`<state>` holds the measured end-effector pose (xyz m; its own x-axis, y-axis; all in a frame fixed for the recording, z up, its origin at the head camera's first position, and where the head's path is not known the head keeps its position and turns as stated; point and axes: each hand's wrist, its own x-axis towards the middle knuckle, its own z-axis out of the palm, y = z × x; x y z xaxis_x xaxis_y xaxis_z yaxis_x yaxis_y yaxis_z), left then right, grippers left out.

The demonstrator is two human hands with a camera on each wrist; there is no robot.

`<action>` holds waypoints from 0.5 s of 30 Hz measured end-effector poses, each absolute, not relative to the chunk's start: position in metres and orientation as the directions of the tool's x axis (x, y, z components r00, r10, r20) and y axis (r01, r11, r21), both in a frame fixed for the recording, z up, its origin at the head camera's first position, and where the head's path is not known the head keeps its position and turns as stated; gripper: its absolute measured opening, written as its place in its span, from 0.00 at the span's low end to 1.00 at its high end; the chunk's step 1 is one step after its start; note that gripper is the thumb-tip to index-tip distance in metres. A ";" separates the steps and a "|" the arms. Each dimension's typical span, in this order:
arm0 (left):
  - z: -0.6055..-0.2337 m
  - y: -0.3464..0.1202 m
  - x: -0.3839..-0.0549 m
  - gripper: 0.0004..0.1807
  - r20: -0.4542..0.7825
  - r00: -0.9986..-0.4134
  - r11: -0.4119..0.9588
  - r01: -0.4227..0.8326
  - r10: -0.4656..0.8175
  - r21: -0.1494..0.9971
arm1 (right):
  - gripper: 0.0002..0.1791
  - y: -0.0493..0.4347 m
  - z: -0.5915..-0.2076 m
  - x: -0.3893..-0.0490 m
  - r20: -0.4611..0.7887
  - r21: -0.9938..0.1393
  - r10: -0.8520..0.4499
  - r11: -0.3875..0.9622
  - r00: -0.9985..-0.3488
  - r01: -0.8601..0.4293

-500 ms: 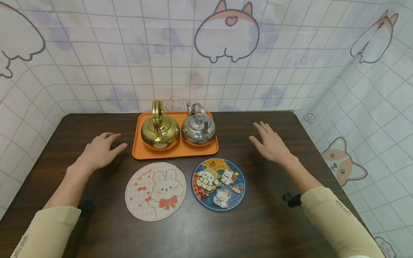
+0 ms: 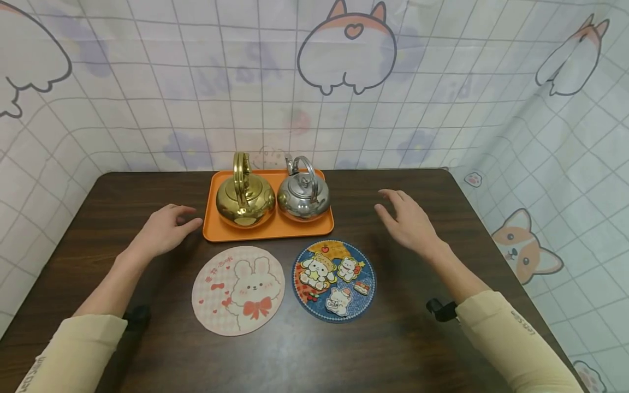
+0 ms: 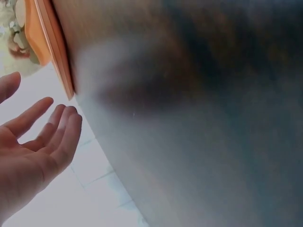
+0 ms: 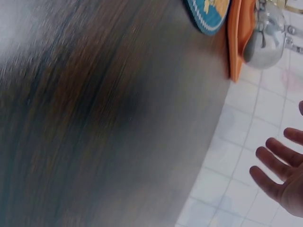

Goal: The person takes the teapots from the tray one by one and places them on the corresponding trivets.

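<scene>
An orange tray (image 2: 275, 233) lies at the back of the dark wooden table, bearing a gold kettle (image 2: 245, 204) on the left and a silver kettle (image 2: 303, 199) on the right. My left hand (image 2: 164, 232) hovers just left of the tray, thumb toward its edge, fingers slightly bent and holding nothing. In the left wrist view, the palm and loose fingers (image 3: 66, 135) show beside the tray's orange rim. Farther from the tray, on its right side, my right hand (image 2: 410, 226) is spread with nothing in it. The right wrist view shows its parted fingers (image 4: 272, 163).
Two round mats lie in front of the tray: a pink rabbit mat (image 2: 221, 322) on the left and a blue cartoon mat (image 2: 361, 308) on the right. A white gridded cloth (image 2: 442, 65) with corgi drawings hangs behind the table and along its right side.
Both hands have moved inward: the left hand rightward, closer to the tray, and the right hand slightly leftward. The kettles, tray and mats stay in place on the table.
</scene>
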<state>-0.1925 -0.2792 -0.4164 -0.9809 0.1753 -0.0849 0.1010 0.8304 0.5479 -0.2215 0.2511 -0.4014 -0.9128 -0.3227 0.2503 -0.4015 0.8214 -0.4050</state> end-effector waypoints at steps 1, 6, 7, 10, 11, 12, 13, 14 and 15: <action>-0.416 -0.278 -0.192 0.34 -0.093 -0.982 0.823 0.086 0.166 0.562 | 0.27 0.249 -0.401 -0.220 0.266 -0.409 -0.326 0.814 -0.907 -0.412; -0.417 -0.271 -0.188 0.33 -0.128 -0.982 0.782 0.028 0.137 0.623 | 0.22 0.239 -0.398 -0.215 0.360 -0.408 -0.350 0.775 -0.865 -0.484; -0.417 -0.270 -0.188 0.33 -0.130 -0.982 0.775 0.024 0.136 0.631 | 0.21 0.237 -0.397 -0.215 0.376 -0.406 -0.353 0.768 -0.857 -0.495; -0.419 -0.267 -0.189 0.33 -0.146 -0.980 0.751 0.003 0.132 0.660 | 0.18 0.229 -0.394 -0.214 0.417 -0.401 -0.364 0.749 -0.833 -0.528; -0.419 -0.266 -0.189 0.33 -0.152 -0.980 0.742 -0.006 0.130 0.670 | 0.17 0.227 -0.392 -0.213 0.427 -0.401 -0.367 0.742 -0.827 -0.537; -0.420 -0.266 -0.190 0.34 -0.159 -0.979 0.733 -0.014 0.129 0.680 | 0.16 0.224 -0.391 -0.213 0.434 -0.403 -0.372 0.735 -0.821 -0.546; -0.420 -0.266 -0.190 0.35 -0.164 -0.978 0.723 -0.022 0.127 0.691 | 0.16 0.221 -0.390 -0.213 0.441 -0.404 -0.378 0.727 -0.814 -0.556; -0.420 -0.266 -0.191 0.35 -0.170 -0.978 0.712 -0.032 0.124 0.701 | 0.16 0.217 -0.389 -0.212 0.446 -0.407 -0.383 0.718 -0.809 -0.565; -0.421 -0.265 -0.191 0.36 -0.175 -0.977 0.702 -0.040 0.121 0.711 | 0.15 0.214 -0.388 -0.212 0.449 -0.412 -0.389 0.709 -0.805 -0.573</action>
<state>-0.1910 -0.2654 -0.4208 -0.9771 0.1213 -0.1748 -0.0401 0.7018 0.7112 -0.2119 0.2144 -0.3876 -0.8045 -0.3889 0.4489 -0.5725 0.7090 -0.4118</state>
